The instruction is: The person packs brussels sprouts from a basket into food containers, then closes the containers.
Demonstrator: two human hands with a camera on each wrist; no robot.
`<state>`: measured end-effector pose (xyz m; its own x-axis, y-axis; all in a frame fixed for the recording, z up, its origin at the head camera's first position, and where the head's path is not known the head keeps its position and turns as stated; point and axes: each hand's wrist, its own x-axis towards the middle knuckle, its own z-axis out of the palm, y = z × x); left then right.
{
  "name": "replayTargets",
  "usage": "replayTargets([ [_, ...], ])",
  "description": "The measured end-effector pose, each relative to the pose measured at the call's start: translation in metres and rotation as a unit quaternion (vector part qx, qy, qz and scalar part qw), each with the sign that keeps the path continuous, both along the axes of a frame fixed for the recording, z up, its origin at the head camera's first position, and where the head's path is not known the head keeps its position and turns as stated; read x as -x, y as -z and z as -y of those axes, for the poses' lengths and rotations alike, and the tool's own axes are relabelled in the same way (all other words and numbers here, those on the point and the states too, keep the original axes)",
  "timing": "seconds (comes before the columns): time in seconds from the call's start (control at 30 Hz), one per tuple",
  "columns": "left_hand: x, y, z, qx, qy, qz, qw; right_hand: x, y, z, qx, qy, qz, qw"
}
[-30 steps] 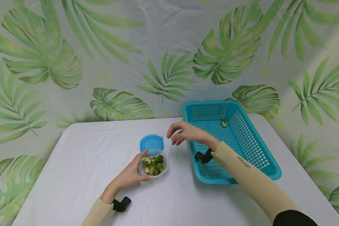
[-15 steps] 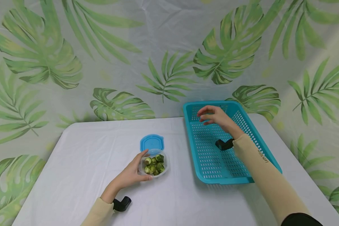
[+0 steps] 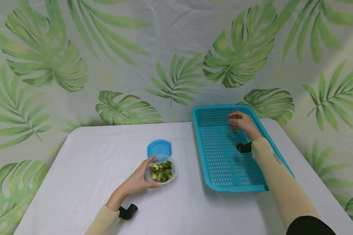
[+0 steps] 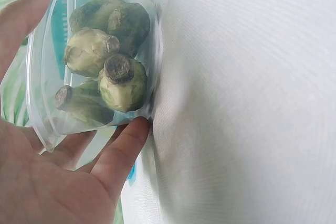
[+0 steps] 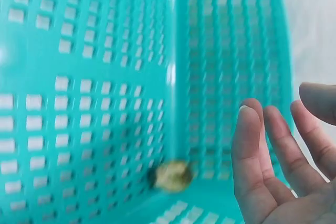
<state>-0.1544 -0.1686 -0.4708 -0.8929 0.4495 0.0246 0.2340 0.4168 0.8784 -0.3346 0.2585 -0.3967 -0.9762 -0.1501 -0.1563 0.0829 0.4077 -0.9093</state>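
My left hand (image 3: 137, 180) grips a clear plastic container (image 4: 39, 90) from its left side, thumb and fingers spread around the wall. Several green Brussels sprouts (image 3: 158, 175) fill it, their cut stems showing through the wall in the left wrist view. Over the far right part of a turquoise basket (image 3: 207, 176) is my right hand (image 3: 243, 124), its fingers loosely bent with nothing between them. One lone Brussels sprout (image 5: 174, 176) lies in the basket's far corner, apart from the fingers in the right wrist view and mostly hidden under the hand in the head view.
A blue lid (image 3: 159, 148) lies just behind the container on the white tablecloth (image 3: 85, 163). The basket's perforated walls rise around my right hand. A leaf-printed curtain (image 3: 176, 42) hangs behind the table's far edge.
My right hand has moved right and back, from beside the container across the basket to the lone Brussels sprout. My left hand and the container have stayed put.
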Motion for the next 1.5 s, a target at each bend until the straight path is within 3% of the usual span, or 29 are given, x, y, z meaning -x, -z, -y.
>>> replayTargets([
  [0.23, 0.0, 0.001, 0.001, 0.005, -0.001, -0.004, 1.0, 0.004, 0.01, -0.019, -0.041, 0.002, 0.024, 0.9988],
  [0.57, 0.001, 0.001, 0.0, 0.003, 0.0, -0.005, 1.0, 0.005, 0.017, -0.022, -0.093, -0.001, 0.054, 0.9942],
  [0.8, 0.001, 0.001, 0.0, 0.002, -0.002, -0.006, 1.0, 0.01, 0.025, -0.024, -0.129, -0.02, 0.067, 0.9891],
  [1.0, 0.0, 0.0, 0.0, -0.002, -0.003, -0.006, 1.0, 0.018, 0.034, -0.033, -0.138, -0.061, 0.064, 0.9864],
  [1.2, 0.0, 0.001, -0.001, 0.004, -0.008, -0.005, 1.0, 0.016, 0.033, -0.024, -0.174, -0.04, 0.067, 0.9817],
  [1.3, 0.0, 0.001, -0.002, 0.009, -0.012, -0.004, 0.9999, 0.014, 0.03, -0.019, -0.173, -0.028, 0.059, 0.9827],
  [1.5, 0.0, 0.002, -0.002, 0.008, -0.014, -0.005, 0.9999, 0.01, 0.02, -0.01, -0.11, -0.009, 0.019, 0.9937],
])
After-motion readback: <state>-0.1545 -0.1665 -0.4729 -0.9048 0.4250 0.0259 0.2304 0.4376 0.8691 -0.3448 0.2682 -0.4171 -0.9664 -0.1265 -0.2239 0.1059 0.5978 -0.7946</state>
